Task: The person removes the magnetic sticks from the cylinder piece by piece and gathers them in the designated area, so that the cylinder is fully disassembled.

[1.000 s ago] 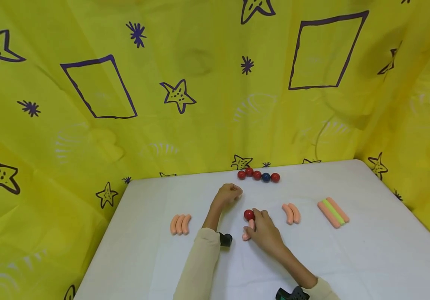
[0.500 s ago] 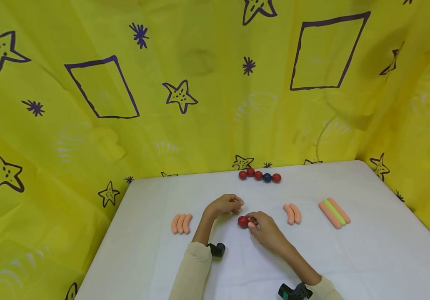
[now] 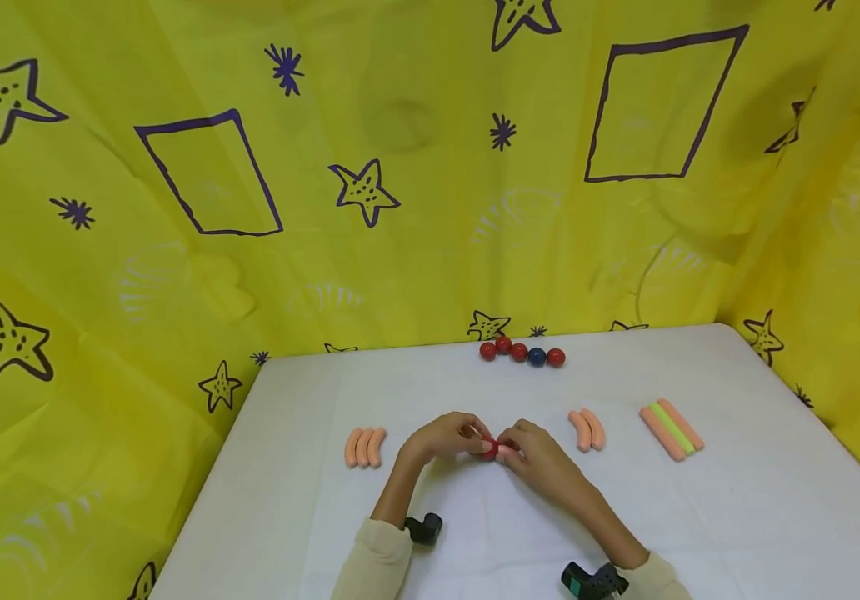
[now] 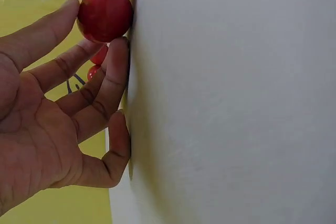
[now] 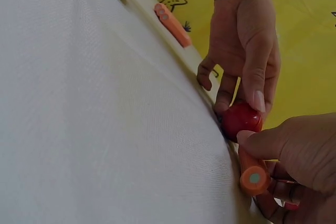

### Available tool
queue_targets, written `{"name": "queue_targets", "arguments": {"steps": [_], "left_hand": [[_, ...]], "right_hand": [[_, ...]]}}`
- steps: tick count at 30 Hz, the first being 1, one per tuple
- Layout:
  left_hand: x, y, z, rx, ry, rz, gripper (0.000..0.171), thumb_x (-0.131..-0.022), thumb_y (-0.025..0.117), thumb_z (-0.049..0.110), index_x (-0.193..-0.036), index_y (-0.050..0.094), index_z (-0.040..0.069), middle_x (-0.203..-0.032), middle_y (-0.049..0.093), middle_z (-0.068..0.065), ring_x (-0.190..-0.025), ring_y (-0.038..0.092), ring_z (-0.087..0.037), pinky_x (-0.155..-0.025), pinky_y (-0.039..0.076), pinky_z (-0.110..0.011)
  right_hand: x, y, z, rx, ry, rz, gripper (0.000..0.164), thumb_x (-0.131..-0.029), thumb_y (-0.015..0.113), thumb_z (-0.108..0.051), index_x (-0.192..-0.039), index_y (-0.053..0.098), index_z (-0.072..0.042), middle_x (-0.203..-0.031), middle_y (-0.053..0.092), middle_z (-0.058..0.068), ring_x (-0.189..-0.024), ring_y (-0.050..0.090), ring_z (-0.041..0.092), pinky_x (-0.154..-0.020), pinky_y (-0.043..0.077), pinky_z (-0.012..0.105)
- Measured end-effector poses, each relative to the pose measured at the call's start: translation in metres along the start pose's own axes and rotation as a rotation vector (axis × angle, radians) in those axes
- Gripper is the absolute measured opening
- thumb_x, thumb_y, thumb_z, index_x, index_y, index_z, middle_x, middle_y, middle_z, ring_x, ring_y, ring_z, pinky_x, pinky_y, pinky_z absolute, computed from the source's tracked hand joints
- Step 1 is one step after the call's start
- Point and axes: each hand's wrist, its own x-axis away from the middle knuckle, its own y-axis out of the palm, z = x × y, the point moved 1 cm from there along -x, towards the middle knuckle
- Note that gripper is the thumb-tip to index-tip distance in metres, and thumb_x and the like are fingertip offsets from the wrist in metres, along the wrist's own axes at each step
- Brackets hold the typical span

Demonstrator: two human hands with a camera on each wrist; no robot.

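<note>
At the table's middle, my left hand [image 3: 445, 435] pinches a glossy red ball [image 4: 105, 15] between thumb and fingers, its little finger curled low by the tabletop in the left wrist view. From the other side my right hand [image 3: 546, 465] grips a short peach rod [image 5: 254, 181] between thumb and fingers. A small round grey-green disc is set in the rod's near end. Its far end meets the red ball under my right thumb tip. In the head view the fingers cover most of the ball and rod.
Along the back lie several red balls [image 3: 518, 352] and one dark blue ball [image 3: 537, 357]. Three curved peach rods [image 3: 362, 447] are on the left, two more curved rods [image 3: 586, 429] on the right. Farther right, straight peach rods flank a green rod [image 3: 672, 428]. A yellow patterned cloth [image 3: 430, 275] stands behind.
My left hand has come down and forward from above, and now pinches the red ball. My right hand, holding the peach rod, has shifted the ball slightly left and nearer me.
</note>
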Motion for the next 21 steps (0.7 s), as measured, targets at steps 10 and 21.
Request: {"name": "queue_targets", "arguments": {"steps": [10, 21], "left_hand": [[0.007, 0.010, 0.001, -0.099, 0.030, 0.098, 0.022, -0.082, 0.079, 0.019, -0.097, 0.066, 0.010, -0.085, 0.064, -0.001, -0.076, 0.052, -0.009, -0.065, 0.041, -0.022], [0.008, 0.016, 0.006, -0.126, 0.019, 0.149, 0.024, -0.079, 0.082, 0.019, -0.095, 0.068, 0.009, -0.080, 0.061, 0.000, -0.072, 0.051, -0.010, -0.061, 0.040, -0.022]], "right_hand": [[0.001, -0.005, 0.003, 0.066, -0.026, -0.001, 0.013, -0.089, 0.071, -0.021, -0.094, 0.070, -0.009, -0.084, 0.057, -0.006, -0.076, 0.052, 0.005, -0.072, 0.050, 0.025], [0.000, -0.004, 0.008, 0.078, -0.047, 0.019, 0.013, -0.090, 0.070, -0.022, -0.092, 0.070, -0.009, -0.081, 0.056, -0.007, -0.069, 0.045, 0.003, -0.064, 0.042, 0.020]]}}
